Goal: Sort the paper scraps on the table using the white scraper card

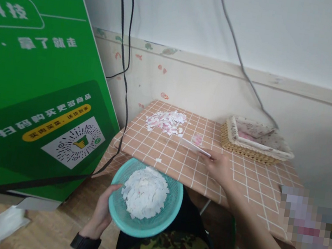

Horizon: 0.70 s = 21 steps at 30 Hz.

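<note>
Closest in, holding a teal basket point(140, 232) at its left rim with the left hand point(103, 211): clamped by the thumb over the edge, with the other fingers hidden underneath. Heaped inside with white scraps point(144, 196). Placed low, just before the near edge of the worktop point(150, 144); impossible to tell whether touching it. On that edge, right above the basket, a lone scrap point(158, 160).

Farther out, over the worktop, gripping a thin white flat piece point(195, 147) by its right end in the right hand point(218, 167), with fingers closed on it. Lying lengthwise from those fingers to the left and slightly away, with its free end at the near right fringe of the scrap pile point(166, 121). Nearer to that pile with the right hand than with the left.

Just beyond the flat piece, a pinkish scrap point(197, 138). To the right, near the wall, a wicker basket point(237, 147).
</note>
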Each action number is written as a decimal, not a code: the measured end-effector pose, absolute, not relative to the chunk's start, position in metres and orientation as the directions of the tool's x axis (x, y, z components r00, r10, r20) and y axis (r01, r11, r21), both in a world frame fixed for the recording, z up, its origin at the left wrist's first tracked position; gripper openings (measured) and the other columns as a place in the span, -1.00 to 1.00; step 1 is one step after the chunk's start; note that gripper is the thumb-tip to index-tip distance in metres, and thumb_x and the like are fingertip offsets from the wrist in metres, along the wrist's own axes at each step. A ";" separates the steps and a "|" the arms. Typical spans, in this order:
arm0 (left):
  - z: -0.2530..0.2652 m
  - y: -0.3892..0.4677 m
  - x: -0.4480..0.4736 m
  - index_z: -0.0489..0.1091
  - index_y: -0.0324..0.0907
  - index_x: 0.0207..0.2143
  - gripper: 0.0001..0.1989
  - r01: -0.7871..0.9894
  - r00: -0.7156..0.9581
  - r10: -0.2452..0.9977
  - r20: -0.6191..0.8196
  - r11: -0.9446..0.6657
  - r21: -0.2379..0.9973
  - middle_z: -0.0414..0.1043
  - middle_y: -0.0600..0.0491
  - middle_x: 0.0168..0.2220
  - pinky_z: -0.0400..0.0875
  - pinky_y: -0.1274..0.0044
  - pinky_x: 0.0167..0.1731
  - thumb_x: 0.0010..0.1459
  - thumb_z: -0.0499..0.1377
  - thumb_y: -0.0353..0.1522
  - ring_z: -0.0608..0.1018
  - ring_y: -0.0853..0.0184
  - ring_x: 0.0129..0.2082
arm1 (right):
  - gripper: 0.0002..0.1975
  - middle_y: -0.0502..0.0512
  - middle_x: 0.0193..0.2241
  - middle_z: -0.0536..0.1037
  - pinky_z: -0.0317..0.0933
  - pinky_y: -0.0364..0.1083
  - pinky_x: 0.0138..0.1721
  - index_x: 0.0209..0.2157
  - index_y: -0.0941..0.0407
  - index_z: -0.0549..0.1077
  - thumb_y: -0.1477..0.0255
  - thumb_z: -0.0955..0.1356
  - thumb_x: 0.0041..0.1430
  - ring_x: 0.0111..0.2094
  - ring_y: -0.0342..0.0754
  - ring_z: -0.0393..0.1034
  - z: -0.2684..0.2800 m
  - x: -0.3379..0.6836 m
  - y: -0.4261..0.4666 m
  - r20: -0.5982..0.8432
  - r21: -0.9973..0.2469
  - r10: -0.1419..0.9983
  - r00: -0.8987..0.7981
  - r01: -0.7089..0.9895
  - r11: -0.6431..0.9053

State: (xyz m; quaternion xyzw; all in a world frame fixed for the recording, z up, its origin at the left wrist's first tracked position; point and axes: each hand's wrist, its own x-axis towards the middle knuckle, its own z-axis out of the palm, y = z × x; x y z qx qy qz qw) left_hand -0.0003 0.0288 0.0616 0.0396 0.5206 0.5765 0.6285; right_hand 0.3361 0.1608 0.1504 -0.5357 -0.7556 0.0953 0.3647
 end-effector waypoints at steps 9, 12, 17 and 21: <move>0.066 0.028 0.001 0.49 -0.28 -0.48 -0.93 -0.683 -0.171 0.768 -0.617 0.358 0.636 0.55 0.02 -0.57 0.46 0.46 -0.47 -0.07 0.22 -0.44 0.56 0.26 -0.55 | -0.76 0.05 -0.36 0.61 0.28 -0.11 -0.42 -0.24 0.03 0.56 0.33 0.28 0.17 -0.43 -0.04 0.47 0.158 0.317 0.137 0.385 -0.596 0.888 -0.250 0.668 0.446; 0.067 0.027 0.000 0.49 -0.28 -0.49 -0.93 -0.676 -0.184 0.771 -0.610 0.351 0.648 0.55 0.01 -0.57 0.46 0.46 -0.48 -0.08 0.22 -0.44 0.55 0.27 -0.57 | -0.75 0.04 -0.30 0.60 0.27 -0.13 -0.36 -0.18 0.01 0.54 0.38 0.25 0.20 -0.38 -0.07 0.47 0.158 0.298 0.119 0.327 -0.586 0.855 -0.403 0.623 0.518; 0.068 0.026 -0.001 0.48 -0.29 -0.47 -0.92 -0.675 -0.203 0.761 -0.617 0.348 0.651 0.57 0.00 -0.54 0.46 0.45 -0.45 -0.09 0.22 -0.45 0.56 0.26 -0.55 | -0.74 0.03 -0.48 0.57 0.16 -0.17 -0.50 -0.28 0.09 0.54 0.33 0.24 0.22 -0.54 -0.14 0.37 0.160 0.284 0.109 0.238 -0.629 0.863 -0.445 0.607 0.486; 0.067 0.024 -0.002 0.48 -0.29 -0.46 -0.91 -0.692 -0.205 0.745 -0.635 0.348 0.632 0.57 -0.01 -0.53 0.46 0.43 -0.41 -0.09 0.21 -0.48 0.57 0.25 -0.54 | -0.70 0.00 -0.60 0.49 0.06 -0.16 -0.57 -0.36 0.13 0.55 0.26 0.26 0.19 -0.61 -0.15 0.27 0.165 0.300 0.123 0.273 -0.642 0.906 -0.324 0.640 0.422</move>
